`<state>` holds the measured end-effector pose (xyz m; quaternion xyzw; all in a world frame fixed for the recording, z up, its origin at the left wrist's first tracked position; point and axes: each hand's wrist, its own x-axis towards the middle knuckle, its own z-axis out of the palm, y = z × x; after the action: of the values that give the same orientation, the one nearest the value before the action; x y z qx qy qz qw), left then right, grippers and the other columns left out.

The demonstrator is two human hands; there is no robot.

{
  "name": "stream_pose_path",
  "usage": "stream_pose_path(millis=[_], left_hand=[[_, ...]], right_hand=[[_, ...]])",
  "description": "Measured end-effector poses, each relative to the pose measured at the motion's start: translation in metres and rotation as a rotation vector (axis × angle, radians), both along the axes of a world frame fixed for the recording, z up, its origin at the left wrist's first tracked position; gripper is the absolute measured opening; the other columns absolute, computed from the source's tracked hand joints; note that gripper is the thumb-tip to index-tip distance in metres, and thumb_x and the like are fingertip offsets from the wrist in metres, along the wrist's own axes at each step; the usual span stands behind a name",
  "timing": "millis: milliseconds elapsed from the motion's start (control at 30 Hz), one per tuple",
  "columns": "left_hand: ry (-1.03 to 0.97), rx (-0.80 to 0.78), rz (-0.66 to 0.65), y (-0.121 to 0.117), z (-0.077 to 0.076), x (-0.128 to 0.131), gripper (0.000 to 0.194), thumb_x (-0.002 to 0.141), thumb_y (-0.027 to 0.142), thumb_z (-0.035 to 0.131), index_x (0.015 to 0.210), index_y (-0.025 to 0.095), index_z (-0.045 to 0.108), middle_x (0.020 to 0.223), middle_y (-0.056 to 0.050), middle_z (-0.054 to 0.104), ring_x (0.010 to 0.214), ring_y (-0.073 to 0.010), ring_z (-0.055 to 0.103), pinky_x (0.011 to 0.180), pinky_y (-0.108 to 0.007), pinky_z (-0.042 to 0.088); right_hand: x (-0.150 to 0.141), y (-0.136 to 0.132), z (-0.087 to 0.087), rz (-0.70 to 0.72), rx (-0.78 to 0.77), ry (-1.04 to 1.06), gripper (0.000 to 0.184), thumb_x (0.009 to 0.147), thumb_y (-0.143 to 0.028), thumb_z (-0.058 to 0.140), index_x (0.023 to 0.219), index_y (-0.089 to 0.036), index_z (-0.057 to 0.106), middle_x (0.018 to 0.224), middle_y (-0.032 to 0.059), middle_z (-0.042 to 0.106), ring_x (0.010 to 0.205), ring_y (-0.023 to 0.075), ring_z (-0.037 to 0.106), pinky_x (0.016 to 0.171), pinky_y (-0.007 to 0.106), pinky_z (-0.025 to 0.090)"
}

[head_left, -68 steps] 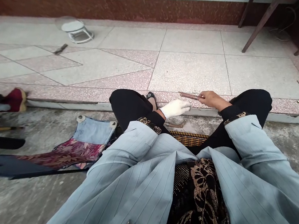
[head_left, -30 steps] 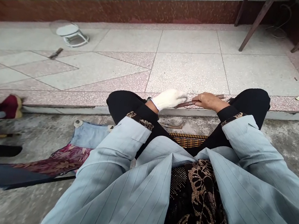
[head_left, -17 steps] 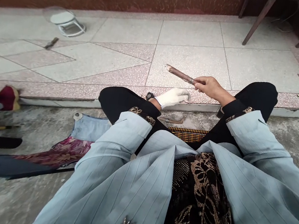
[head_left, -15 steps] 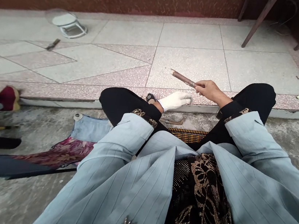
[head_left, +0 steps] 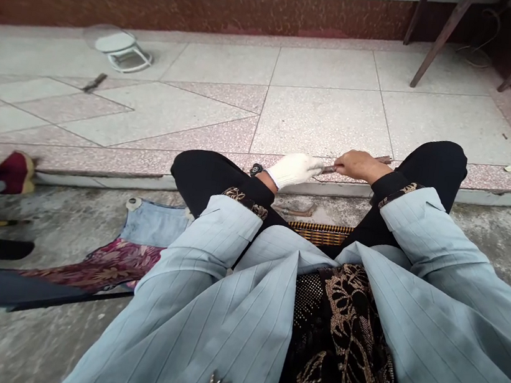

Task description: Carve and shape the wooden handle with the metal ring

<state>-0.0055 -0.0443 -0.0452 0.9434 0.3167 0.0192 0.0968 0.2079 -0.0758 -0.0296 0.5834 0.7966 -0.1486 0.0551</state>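
One woven edge [head_left: 320,233] lies near, at twelve o'clock. Just beyond, the bare right hand [head_left: 357,165] has its fingers clamped on a brown stick [head_left: 330,169]. From the gloved left hand [head_left: 294,171] it lies toward three o'clock; whether those fingers grip, one cannot tell. The stick's long axis points between two and three.

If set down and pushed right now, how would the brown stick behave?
The brown stick is probably stiff, showing no sag on either side of the right hand. Slim and seemingly rounded, it may be light and might roll.
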Motion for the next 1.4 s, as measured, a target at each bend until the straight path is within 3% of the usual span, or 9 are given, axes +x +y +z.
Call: stream_pose_path(millis=[100,200,400,500,633,867,1133,1267,1400], left_hand=[[-0.125,-0.185,0.022,0.011,0.015,-0.003,0.029,0.091,0.032,0.050,0.100,0.017,0.074,0.089,-0.005,0.072,0.080,-0.0171,0.062,0.073,-0.026,0.042],[-0.203,-0.386,0.031,0.021,0.023,-0.007,0.029,0.088,0.032,0.052,0.099,0.014,0.073,0.084,-0.004,0.071,0.073,-0.0147,0.060,0.071,-0.026,0.044],[-0.288,-0.621,0.037,0.010,0.009,0.000,0.033,0.094,0.035,0.046,0.106,0.014,0.069,0.080,-0.009,0.068,0.063,-0.0125,0.055,0.061,-0.025,0.044],[-0.201,-0.573,-0.033,-0.001,0.002,0.007,0.028,0.092,0.032,0.048,0.099,0.017,0.070,0.077,-0.007,0.067,0.062,-0.0135,0.055,0.060,-0.026,0.044],[-0.132,-0.456,-0.133,-0.004,-0.001,0.008,0.022,0.087,0.028,0.052,0.091,0.019,0.072,0.077,-0.004,0.067,0.068,-0.0154,0.057,0.064,-0.026,0.043],[-0.094,-0.309,-0.209,0.011,0.001,0.008,0.031,0.090,0.030,0.044,0.099,0.018,0.070,0.087,-0.002,0.068,0.078,-0.0144,0.058,0.074,-0.022,0.041],[-0.209,-0.520,-0.053,0.023,0.012,0.002,0.033,0.089,0.034,0.049,0.102,0.014,0.071,0.076,-0.004,0.066,0.064,-0.0122,0.053,0.063,-0.024,0.042],[-0.211,-0.558,0.017,0.016,0.004,0.003,0.033,0.091,0.037,0.049,0.103,0.017,0.072,0.078,-0.007,0.068,0.064,-0.0139,0.054,0.062,-0.027,0.044],[-0.176,-0.500,-0.016,0.010,-0.001,0.007,0.030,0.091,0.035,0.048,0.097,0.020,0.074,0.074,-0.006,0.068,0.062,-0.0147,0.055,0.062,-0.027,0.043]], right_hand=[[0.004,-0.005,0.004,0.200,-0.206,0.202,0.027,0.087,-0.025,0.062,0.109,-0.024,0.078,0.090,0.0031,0.074,0.079,0.0174,0.062,0.073,0.028,0.041],[0.010,-0.009,0.014,0.251,-0.332,0.478,0.031,0.085,-0.025,0.064,0.113,-0.023,0.076,0.088,0.0005,0.073,0.075,0.0135,0.060,0.072,0.025,0.043],[0.017,-0.008,0.025,-0.102,-0.054,0.848,0.030,0.092,-0.026,0.057,0.114,-0.012,0.072,0.087,0.0069,0.071,0.067,0.0114,0.056,0.065,0.025,0.045],[0.019,-0.002,0.017,-0.291,0.074,0.736,0.029,0.093,-0.024,0.055,0.113,-0.010,0.071,0.089,0.0100,0.071,0.069,0.0141,0.058,0.065,0.027,0.045],[0.020,0.002,0.005,-0.360,0.188,0.297,0.030,0.090,-0.027,0.060,0.114,-0.015,0.073,0.100,0.0130,0.071,0.090,0.0245,0.064,0.075,0.033,0.045],[0.012,-0.005,-0.004,-0.058,-0.031,-0.060,0.024,0.089,-0.027,0.063,0.107,-0.015,0.074,0.105,0.0156,0.070,0.096,0.0283,0.064,0.076,0.034,0.043],[0.020,-0.008,0.009,0.267,-0.471,0.576,0.018,0.084,-0.024,0.064,0.099,-0.017,0.071,0.082,0.0013,0.069,0.075,0.0139,0.060,0.073,0.026,0.045],[0.022,-0.011,0.024,-0.037,-0.230,0.856,0.024,0.086,-0.025,0.064,0.107,-0.014,0.069,0.090,0.0058,0.071,0.075,0.0130,0.060,0.071,0.026,0.047],[0.021,-0.005,0.016,-0.344,-0.016,0.845,0.021,0.092,-0.024,0.060,0.105,-0.011,0.069,0.089,0.0098,0.071,0.065,0.0116,0.057,0.062,0.025,0.046]])
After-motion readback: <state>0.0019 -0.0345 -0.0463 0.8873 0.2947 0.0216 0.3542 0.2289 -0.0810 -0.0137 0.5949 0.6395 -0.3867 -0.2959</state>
